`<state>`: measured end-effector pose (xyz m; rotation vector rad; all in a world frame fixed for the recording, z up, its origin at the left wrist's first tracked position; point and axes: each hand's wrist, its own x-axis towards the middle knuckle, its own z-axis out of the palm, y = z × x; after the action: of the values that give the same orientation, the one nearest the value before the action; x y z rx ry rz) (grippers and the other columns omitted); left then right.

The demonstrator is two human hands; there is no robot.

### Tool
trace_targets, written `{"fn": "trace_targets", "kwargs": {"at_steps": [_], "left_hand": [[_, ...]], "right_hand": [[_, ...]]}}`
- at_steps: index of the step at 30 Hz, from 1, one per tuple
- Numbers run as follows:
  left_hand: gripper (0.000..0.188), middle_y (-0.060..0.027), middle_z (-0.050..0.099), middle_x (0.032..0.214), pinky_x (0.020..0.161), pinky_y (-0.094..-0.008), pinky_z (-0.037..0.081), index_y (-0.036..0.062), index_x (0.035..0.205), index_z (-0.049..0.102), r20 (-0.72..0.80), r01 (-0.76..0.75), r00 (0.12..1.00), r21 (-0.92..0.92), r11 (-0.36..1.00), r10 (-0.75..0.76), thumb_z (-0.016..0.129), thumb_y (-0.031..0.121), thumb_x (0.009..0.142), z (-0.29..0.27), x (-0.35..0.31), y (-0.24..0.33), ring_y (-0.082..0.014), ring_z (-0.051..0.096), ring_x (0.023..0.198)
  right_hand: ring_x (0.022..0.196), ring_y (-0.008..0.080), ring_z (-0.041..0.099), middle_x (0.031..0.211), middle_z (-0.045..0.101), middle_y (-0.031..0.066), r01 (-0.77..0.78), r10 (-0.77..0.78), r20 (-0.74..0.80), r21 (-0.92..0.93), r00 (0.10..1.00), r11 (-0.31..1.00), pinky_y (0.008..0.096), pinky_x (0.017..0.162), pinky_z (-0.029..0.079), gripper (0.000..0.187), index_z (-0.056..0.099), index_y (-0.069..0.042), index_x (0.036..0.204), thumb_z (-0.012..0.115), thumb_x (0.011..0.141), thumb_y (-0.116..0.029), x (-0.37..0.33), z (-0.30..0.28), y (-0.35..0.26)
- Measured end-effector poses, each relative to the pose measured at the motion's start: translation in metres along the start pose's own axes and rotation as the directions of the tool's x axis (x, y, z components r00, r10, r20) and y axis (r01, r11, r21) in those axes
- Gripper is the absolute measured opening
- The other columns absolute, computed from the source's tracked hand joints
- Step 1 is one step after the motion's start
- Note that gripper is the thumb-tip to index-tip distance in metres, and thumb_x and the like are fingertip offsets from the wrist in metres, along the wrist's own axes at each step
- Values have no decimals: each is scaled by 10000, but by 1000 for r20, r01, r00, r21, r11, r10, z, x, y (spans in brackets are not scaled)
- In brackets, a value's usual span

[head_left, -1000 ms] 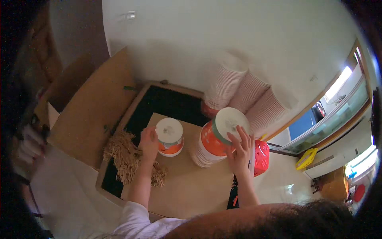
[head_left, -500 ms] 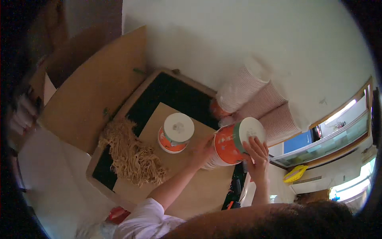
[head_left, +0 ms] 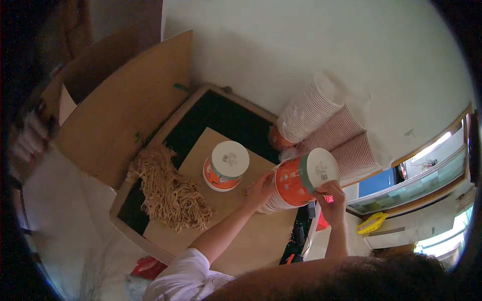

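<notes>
A stack of nested paper buckets (head_left: pixel 291 183), orange with a green band, lies tilted with its round white base facing up and to the right. My left hand (head_left: pixel 262 189) is wrapped around the stack's left side, near the piled white rims. At the right, my right hand (head_left: pixel 331 196) has its fingers closed at the lower edge of the base, by the green band. Another orange paper bucket (head_left: pixel 221 180) stands upside down on the cardboard sheet (head_left: pixel 246 236), left of my hands, its white base on top.
A heap of shredded brown paper (head_left: pixel 170 193) lies on the table's left part. Tall plastic-wrapped stacks of paper buckets (head_left: pixel 314 110) lean by the wall. A large cardboard panel (head_left: pixel 125 100) rises at the left. Small dark tools (head_left: pixel 299 236) lie at the table's right edge.
My right hand has slid from lying spread over the bucket's white base to its lower edge, and its fingers have closed there. My left hand keeps its hold.
</notes>
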<state>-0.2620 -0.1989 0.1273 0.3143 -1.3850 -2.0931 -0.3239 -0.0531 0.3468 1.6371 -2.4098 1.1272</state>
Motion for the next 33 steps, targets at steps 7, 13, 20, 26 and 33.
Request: {"fn": "trace_targets", "kwargs": {"at_steps": [7,13,20,26,33], "left_hand": [[461,-158,529,1087,902,-311,363,-9,1137,435,-57,54,997,223,973,-43,572,229,766,12,-5,52,-228,498,1031],[454,-158,527,1096,890,-310,375,-11,1135,439,-32,-23,999,15,1000,23,565,226,770,3,4,-15,-229,503,1030],[437,-164,528,1093,885,-308,380,-9,1129,445,-55,106,993,30,994,-104,551,246,791,15,-6,42,-217,508,1019],[396,-139,552,1051,870,-310,390,-1,1109,467,8,166,986,163,973,-169,529,252,810,7,3,45,-201,525,982],[335,-108,570,998,814,-295,418,24,1077,500,-51,-41,997,242,969,55,515,237,819,-30,-23,49,-175,535,944]], "right_hand": [[689,163,541,742,522,81,16,-14,-55,32,998,999,238,597,454,175,554,13,739,617,606,107,2,-10,0],[694,156,538,756,537,76,56,-56,-2,67,998,996,232,604,447,181,563,6,725,634,591,104,7,-21,-5],[708,146,549,762,533,68,-27,17,101,101,995,995,230,604,453,182,555,15,741,642,609,106,1,-22,15],[703,147,552,768,529,71,-66,41,179,136,983,989,229,595,454,180,547,16,755,645,621,87,1,-22,23],[807,203,535,805,539,77,108,-107,124,-2,986,994,267,669,441,203,551,6,779,634,609,81,-2,-16,20]]}}
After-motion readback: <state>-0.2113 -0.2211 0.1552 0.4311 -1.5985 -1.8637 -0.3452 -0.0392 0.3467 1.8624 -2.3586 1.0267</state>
